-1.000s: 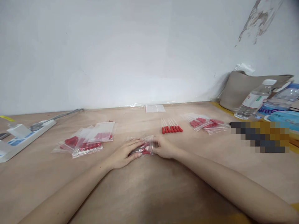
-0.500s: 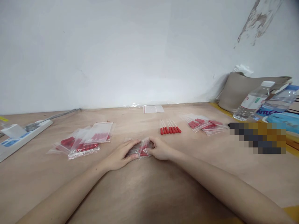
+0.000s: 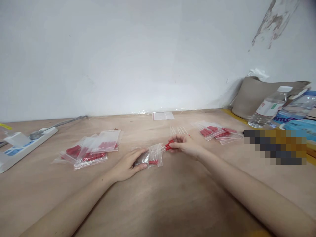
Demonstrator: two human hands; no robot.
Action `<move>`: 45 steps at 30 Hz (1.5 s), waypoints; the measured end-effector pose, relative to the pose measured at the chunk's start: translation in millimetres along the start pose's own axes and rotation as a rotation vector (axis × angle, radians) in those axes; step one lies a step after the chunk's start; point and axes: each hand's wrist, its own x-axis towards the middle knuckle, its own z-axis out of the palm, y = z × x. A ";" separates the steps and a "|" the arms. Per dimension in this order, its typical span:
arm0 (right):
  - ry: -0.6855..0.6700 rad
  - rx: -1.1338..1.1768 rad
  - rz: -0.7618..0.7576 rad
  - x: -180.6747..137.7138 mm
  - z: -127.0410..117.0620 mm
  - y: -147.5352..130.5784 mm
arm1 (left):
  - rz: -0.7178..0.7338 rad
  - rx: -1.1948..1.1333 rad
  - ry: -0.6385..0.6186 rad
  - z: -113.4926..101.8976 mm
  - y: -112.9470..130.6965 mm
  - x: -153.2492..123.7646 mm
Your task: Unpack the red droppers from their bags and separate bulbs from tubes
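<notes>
My left hand (image 3: 129, 163) pinches one end of a small clear zip bag (image 3: 154, 158) that lies on the wooden table (image 3: 158, 197) and holds a red-tipped piece. My right hand (image 3: 185, 146) is just right of the bag, its fingers closed on several thin clear sticks with red ends (image 3: 169, 145). Their clear tips (image 3: 180, 130) stick out beyond the hand, and the red ends point at the bag's mouth.
A pile of filled bags (image 3: 90, 148) lies to the left and two more filled bags (image 3: 217, 131) to the right. An empty bag (image 3: 163, 116) lies by the wall. A power strip (image 3: 22, 146) sits far left; a beige pouch (image 3: 256, 95) and water bottles (image 3: 269, 107) far right.
My right hand let go of the bag, reached right and took up the row of red-ended sticks from the table. My left hand stayed on the bag.
</notes>
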 end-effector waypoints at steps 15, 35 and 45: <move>0.490 -0.986 -0.779 14.6 -121.8 28.5 | 0.031 0.011 0.017 3.2 -6.0 -0.2; 0.564 -0.850 -0.591 12.1 -93.9 40.0 | 0.055 -0.007 0.019 3.3 -5.5 1.4; 0.539 -0.942 -0.581 12.8 -86.5 33.8 | 0.047 0.016 0.013 3.6 -6.4 0.5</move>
